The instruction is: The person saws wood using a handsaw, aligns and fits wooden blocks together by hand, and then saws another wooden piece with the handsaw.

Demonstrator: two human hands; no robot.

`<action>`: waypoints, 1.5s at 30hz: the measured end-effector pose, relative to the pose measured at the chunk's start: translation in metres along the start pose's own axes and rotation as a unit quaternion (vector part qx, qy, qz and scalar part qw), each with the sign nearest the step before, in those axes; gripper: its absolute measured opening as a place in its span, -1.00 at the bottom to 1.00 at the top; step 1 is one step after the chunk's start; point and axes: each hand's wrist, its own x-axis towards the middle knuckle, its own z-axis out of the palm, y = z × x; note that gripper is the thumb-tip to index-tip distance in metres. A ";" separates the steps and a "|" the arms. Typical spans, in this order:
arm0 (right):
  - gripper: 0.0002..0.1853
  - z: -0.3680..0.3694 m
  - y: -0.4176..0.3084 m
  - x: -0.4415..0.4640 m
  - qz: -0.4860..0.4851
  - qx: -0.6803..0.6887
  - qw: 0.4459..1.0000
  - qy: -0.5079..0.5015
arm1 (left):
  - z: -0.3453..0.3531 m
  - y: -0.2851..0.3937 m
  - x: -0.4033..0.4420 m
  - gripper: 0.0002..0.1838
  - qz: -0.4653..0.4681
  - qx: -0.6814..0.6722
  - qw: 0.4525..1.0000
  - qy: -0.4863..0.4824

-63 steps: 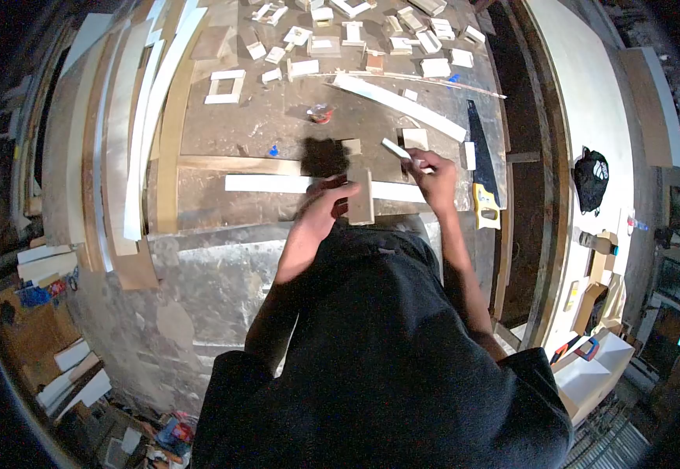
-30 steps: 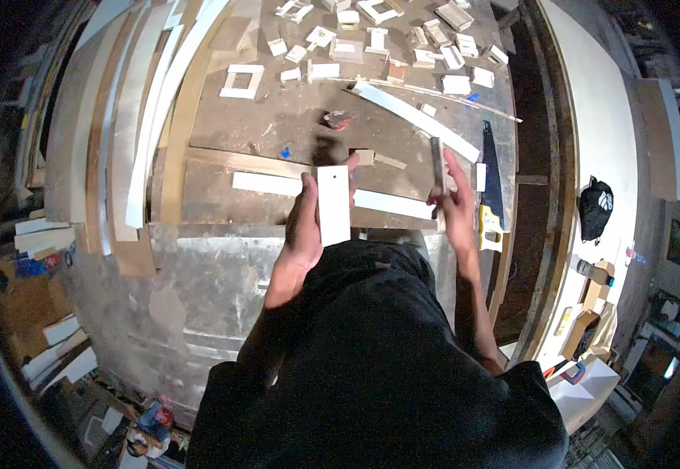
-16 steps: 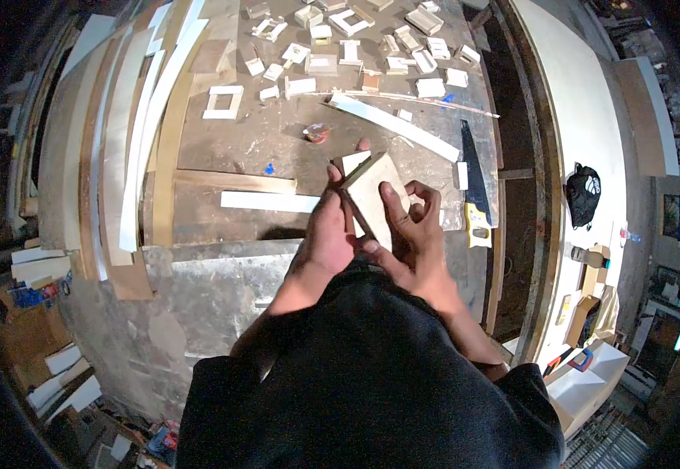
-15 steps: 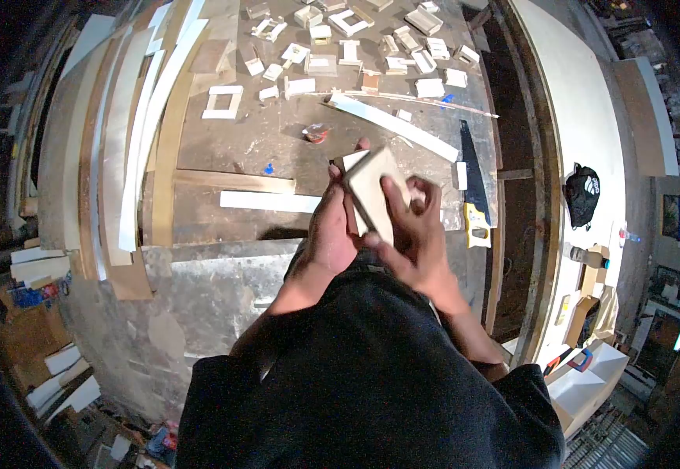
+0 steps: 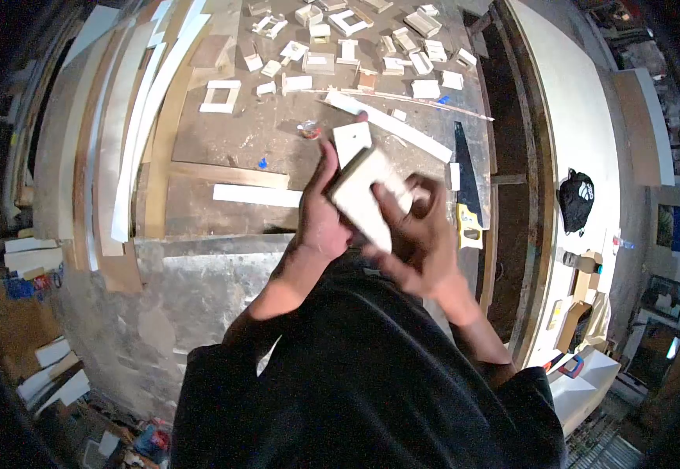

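My left hand [image 5: 323,223] is closed around a small pale wooden piece [image 5: 350,141] with a dark dot near its upper end. My right hand [image 5: 427,246] grips a pale, flat rectangular block [image 5: 361,194] between thumb and fingers. That block lies over the lower part of the wooden piece and hides it. Motion blurs the right fingers and the block's edge. Both hands are in front of my chest, over the near edge of the workbench [image 5: 230,148].
Several small wooden frames [image 5: 220,96] and blocks are scattered across the bench's far half. A handsaw [image 5: 469,184] with a yellow handle lies at the right, near a white strip [image 5: 395,129]. Long boards [image 5: 125,141] line the left. A black bag [image 5: 576,201] sits on the white panel at right.
The block in my right hand has slid down along the wooden piece, exposing more of its upper end and the dark dot. My view has shifted slightly.
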 end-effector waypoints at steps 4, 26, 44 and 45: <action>-0.24 -0.016 0.019 0.010 0.073 0.094 0.985 0.123 | 0.020 -0.007 -0.008 -0.35 -0.033 -0.019 0.997 0.061; -0.30 -0.058 0.065 -0.080 -0.060 0.080 0.990 0.104 | 0.074 -0.084 0.005 -0.31 0.085 0.089 0.992 0.029; -0.06 -0.142 0.150 -0.082 -0.115 0.065 0.957 0.258 | 0.123 -0.188 0.030 -0.55 0.035 -0.018 0.997 0.063; -0.07 -0.146 0.157 -0.081 -0.129 0.055 0.959 0.246 | 0.118 -0.192 0.031 -0.56 0.032 -0.038 0.998 0.035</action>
